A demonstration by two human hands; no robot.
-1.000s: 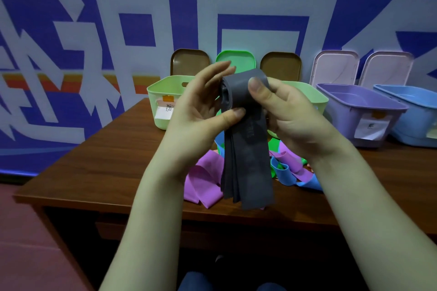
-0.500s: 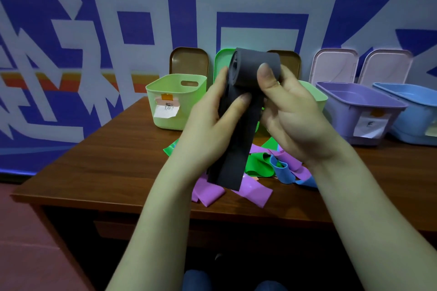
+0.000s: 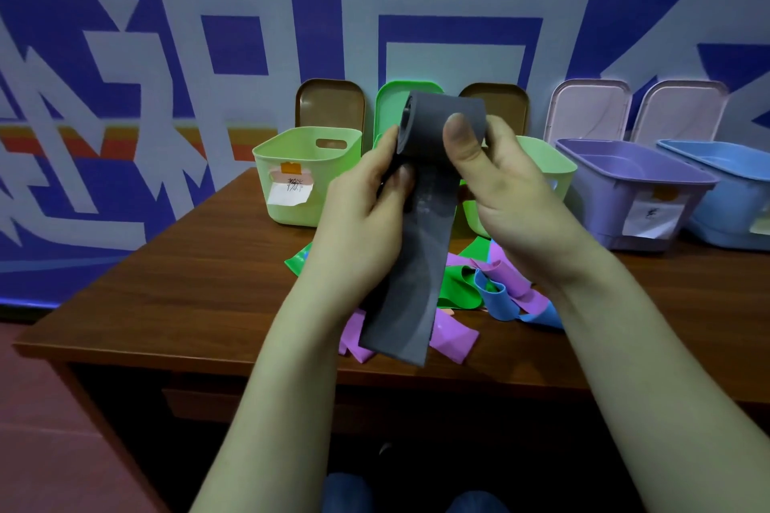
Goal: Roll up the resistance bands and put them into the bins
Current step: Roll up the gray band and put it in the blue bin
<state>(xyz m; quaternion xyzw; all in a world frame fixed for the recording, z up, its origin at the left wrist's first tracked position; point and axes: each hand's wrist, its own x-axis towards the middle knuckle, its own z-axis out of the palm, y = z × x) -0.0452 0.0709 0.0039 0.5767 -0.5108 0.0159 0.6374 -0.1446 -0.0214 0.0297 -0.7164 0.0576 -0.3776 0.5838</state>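
Grip: left hand [image 3: 362, 212] and right hand [image 3: 512, 196] both pinch grey band [image 3: 441, 125] roll, right of labelled green bin [image 3: 308, 175] | tail hanging loose | risk: slack thumbs would let roll unwind.

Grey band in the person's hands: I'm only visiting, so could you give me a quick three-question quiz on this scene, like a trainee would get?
1. True or false: the grey band is rolled up completely.
2. The purple bin stands: A) next to the blue bin; B) on the floor; C) upside down.
3. Fill in: the loose bands in green, purple and blue lie on the ____.

Key
1. False: a long tail hangs below the roll, which the left hand and right hand hold.
2. A.
3. table.
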